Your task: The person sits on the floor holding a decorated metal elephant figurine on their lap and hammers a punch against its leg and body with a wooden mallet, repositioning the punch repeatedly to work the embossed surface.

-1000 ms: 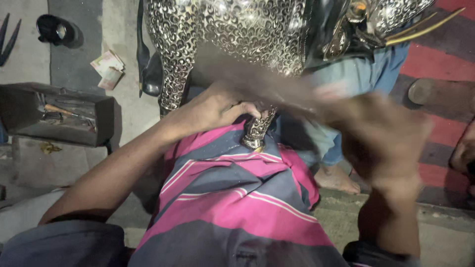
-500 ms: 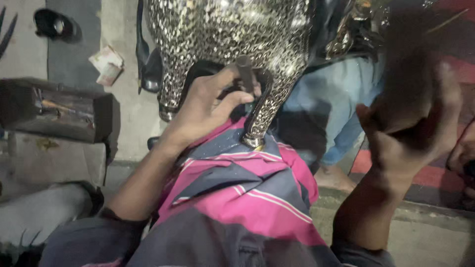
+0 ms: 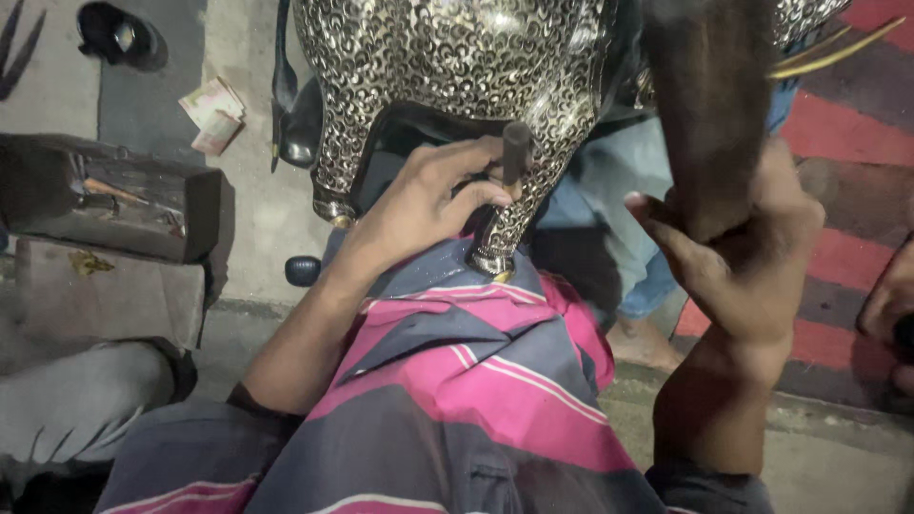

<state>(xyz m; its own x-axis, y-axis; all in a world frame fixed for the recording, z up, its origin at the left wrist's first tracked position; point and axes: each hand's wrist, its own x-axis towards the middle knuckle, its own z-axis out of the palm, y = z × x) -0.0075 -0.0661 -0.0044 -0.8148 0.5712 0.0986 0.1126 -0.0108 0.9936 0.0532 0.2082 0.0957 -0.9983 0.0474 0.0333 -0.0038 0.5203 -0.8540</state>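
A large embossed silver metal piece (image 3: 457,76) with a scaly pattern stands over my lap, which is covered by a pink and grey striped cloth (image 3: 476,381). My left hand (image 3: 419,205) holds a short dark punch (image 3: 515,152) upright against the lower edge of the metal piece. My right hand (image 3: 743,257) is raised at the right, gripping a thick dark wooden handle (image 3: 709,114) that runs up out of view.
An open dark toolbox (image 3: 114,205) with tools sits on the floor at left. Folded paper (image 3: 217,114) and a black sandal (image 3: 119,33) lie beyond it. Another person's blue trouser leg and bare foot (image 3: 647,338) stand at right, on a red striped mat (image 3: 857,171).
My left hand has shifted the punch up against the metal piece's edge. My right hand has swung the wooden handle upward from a low, blurred position.
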